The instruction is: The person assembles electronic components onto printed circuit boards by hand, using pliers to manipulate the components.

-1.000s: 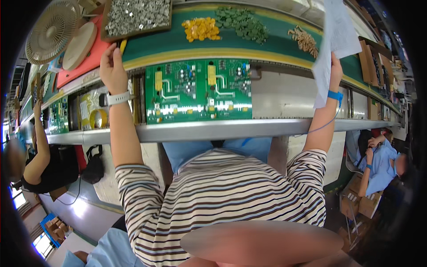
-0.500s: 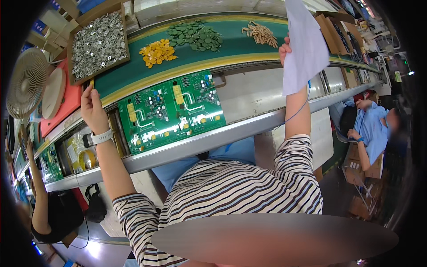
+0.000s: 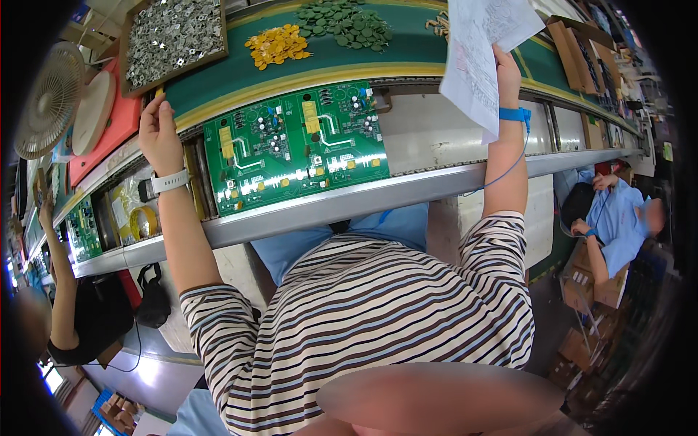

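Observation:
My right hand (image 3: 507, 73) is closed on a large white paper sheet (image 3: 471, 80) with faint printed lines. The sheet is folded over and hangs over the far side of the line, and a blue corded strap circles that wrist. My left hand (image 3: 161, 134), with a pale watch on its wrist, is raised by the near corner of a box of small metal parts (image 3: 174, 40). Its fingers are loosely curled, thumb slightly apart, with nothing visible in them. Between my hands a green circuit board panel (image 3: 298, 149) lies in the line, carrying yellow blocks and small parts.
On the green belt lie yellow disc parts (image 3: 276, 46), green disc parts (image 3: 345, 25) and tan parts (image 3: 441, 25) partly behind the paper. A metal rail (image 3: 327, 192) runs before me. A fan (image 3: 51, 98) stands left. Co-workers sit on both sides.
The paper has turned and tipped over, now showing its printed side. My right hand has shifted right and up. The whole view has moved, so the board and piles appear higher and slightly right.

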`<state>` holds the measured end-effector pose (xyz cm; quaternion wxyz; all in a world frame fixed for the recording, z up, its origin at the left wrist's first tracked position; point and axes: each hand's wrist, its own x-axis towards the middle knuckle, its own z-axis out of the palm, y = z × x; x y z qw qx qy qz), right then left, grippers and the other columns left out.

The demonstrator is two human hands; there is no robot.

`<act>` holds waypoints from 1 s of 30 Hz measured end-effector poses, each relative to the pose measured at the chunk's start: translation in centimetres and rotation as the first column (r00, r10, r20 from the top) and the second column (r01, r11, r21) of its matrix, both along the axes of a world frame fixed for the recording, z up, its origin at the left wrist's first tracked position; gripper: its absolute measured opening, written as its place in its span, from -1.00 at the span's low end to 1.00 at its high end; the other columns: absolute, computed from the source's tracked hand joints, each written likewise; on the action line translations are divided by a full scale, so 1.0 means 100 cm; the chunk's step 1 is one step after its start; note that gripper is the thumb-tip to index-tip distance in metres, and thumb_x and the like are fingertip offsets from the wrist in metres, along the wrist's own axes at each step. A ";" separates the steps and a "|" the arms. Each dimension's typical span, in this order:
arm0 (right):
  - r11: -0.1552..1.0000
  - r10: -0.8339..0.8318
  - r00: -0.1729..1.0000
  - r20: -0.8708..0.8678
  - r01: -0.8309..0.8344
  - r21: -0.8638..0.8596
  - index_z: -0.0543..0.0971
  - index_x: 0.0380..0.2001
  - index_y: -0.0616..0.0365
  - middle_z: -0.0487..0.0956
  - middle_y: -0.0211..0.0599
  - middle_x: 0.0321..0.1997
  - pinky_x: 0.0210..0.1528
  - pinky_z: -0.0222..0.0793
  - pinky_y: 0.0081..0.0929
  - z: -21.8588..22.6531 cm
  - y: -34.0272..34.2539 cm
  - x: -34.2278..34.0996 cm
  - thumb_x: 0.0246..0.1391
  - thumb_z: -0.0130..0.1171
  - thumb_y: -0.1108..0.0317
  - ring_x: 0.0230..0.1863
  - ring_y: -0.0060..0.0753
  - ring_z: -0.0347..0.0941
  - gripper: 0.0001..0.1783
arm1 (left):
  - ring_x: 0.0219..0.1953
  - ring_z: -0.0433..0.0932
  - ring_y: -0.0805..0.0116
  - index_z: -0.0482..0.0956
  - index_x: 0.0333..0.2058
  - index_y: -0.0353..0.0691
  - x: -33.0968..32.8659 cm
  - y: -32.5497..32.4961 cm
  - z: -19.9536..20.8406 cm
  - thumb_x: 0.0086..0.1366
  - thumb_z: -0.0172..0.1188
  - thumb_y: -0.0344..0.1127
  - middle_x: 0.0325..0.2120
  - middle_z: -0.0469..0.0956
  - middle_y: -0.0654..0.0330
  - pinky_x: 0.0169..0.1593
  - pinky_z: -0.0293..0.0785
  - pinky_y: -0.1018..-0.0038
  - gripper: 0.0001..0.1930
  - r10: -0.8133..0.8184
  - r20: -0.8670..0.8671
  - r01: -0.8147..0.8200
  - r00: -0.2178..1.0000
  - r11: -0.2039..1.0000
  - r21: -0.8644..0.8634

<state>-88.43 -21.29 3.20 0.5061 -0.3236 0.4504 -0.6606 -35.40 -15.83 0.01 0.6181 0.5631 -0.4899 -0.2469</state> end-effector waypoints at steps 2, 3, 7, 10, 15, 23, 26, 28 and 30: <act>1.000 0.006 1.000 0.007 -0.007 0.008 0.36 -0.05 0.35 0.52 -0.13 -0.14 -0.20 0.45 -0.46 0.002 0.003 -0.002 0.18 -0.16 0.33 -0.23 -0.30 0.51 -0.64 | -0.54 0.25 0.70 0.49 -0.19 -0.30 -0.002 0.000 -0.001 0.25 0.06 -0.36 -0.52 0.40 0.39 -0.49 0.16 0.76 -0.80 0.016 0.009 -0.016 1.000 1.000 0.010; 1.000 0.001 1.000 0.005 -0.001 0.005 0.36 -0.05 0.35 0.52 -0.13 -0.14 -0.20 0.45 -0.46 0.002 0.003 0.001 0.18 -0.16 0.33 -0.23 -0.30 0.51 -0.64 | -0.54 0.25 0.70 0.49 -0.19 -0.30 -0.001 0.000 0.000 0.25 0.06 -0.36 -0.52 0.40 0.39 -0.49 0.16 0.76 -0.80 0.010 0.007 -0.010 1.000 1.000 0.007; 0.998 -0.066 0.998 -0.003 0.066 0.009 0.37 -0.08 0.38 0.52 -0.13 -0.19 -0.23 0.43 -0.47 0.005 0.002 -0.003 0.18 -0.16 0.34 -0.28 -0.31 0.50 -0.66 | -0.57 0.24 0.71 0.50 -0.19 -0.30 0.001 0.003 -0.001 0.25 0.06 -0.36 -0.53 0.40 0.39 -0.52 0.13 0.76 -0.80 -0.010 -0.004 0.011 1.000 1.000 0.024; 0.996 -0.088 0.994 0.066 0.087 0.017 0.40 -0.14 0.35 0.50 -0.20 -0.34 -0.39 0.34 -0.53 0.008 0.003 -0.009 0.18 -0.16 0.34 -0.48 -0.44 0.39 -0.70 | -0.56 0.24 0.72 0.50 -0.20 -0.30 0.001 0.003 0.000 0.26 0.05 -0.36 -0.54 0.40 0.38 -0.51 0.13 0.76 -0.81 -0.017 0.024 0.017 1.000 0.999 0.036; 0.921 0.346 0.857 0.383 -0.232 -0.313 0.43 -0.18 0.16 0.48 -0.22 -0.32 -0.44 0.28 -0.56 0.003 0.009 -0.018 0.10 -0.03 0.30 -0.56 -0.49 0.31 -0.75 | -0.56 0.24 0.71 0.51 -0.20 -0.30 -0.002 0.002 0.000 0.26 0.04 -0.35 -0.54 0.40 0.38 -0.51 0.13 0.77 -0.81 -0.019 0.032 0.017 0.999 0.999 0.042; 0.986 0.043 0.943 0.329 0.013 -0.168 0.43 -0.22 0.15 0.44 -0.24 -0.37 -0.45 0.20 -0.58 0.013 0.015 0.009 0.08 -0.01 0.27 -0.60 -0.53 0.21 -0.76 | -0.57 0.24 0.72 0.51 -0.21 -0.31 0.003 0.001 -0.001 0.26 0.04 -0.34 -0.55 0.40 0.38 -0.52 0.12 0.76 -0.80 -0.034 0.018 0.033 0.999 0.998 0.047; 0.972 0.177 0.918 0.354 -0.107 -0.209 0.43 -0.26 0.19 0.43 -0.28 -0.43 -0.50 0.23 -0.57 0.013 0.015 0.003 0.10 -0.03 0.30 -0.61 -0.50 0.26 -0.79 | -0.58 0.24 0.72 0.51 -0.21 -0.31 0.002 0.001 -0.001 0.26 0.04 -0.34 -0.55 0.40 0.38 -0.53 0.12 0.76 -0.80 -0.033 0.020 0.032 0.999 0.999 0.043; 0.992 0.062 0.998 0.004 -0.061 -0.114 0.42 -0.31 0.20 0.44 -0.31 -0.51 -0.55 0.26 -0.56 0.009 0.013 0.000 0.12 -0.06 0.32 -0.63 -0.47 0.32 -0.82 | -0.58 0.24 0.72 0.52 -0.21 -0.31 0.001 0.001 -0.001 0.26 0.04 -0.34 -0.56 0.40 0.39 -0.53 0.12 0.76 -0.80 -0.026 0.024 0.025 0.999 0.998 0.053; 0.993 0.037 0.999 0.039 -0.032 -0.115 0.42 -0.32 0.20 0.44 -0.31 -0.55 -0.56 0.27 -0.55 0.007 0.013 0.003 0.13 -0.08 0.31 -0.64 -0.45 0.35 -0.82 | -0.58 0.24 0.72 0.52 -0.21 -0.30 0.001 0.002 -0.001 0.26 0.05 -0.34 -0.56 0.40 0.39 -0.53 0.12 0.76 -0.80 -0.026 0.028 0.024 0.999 0.998 0.053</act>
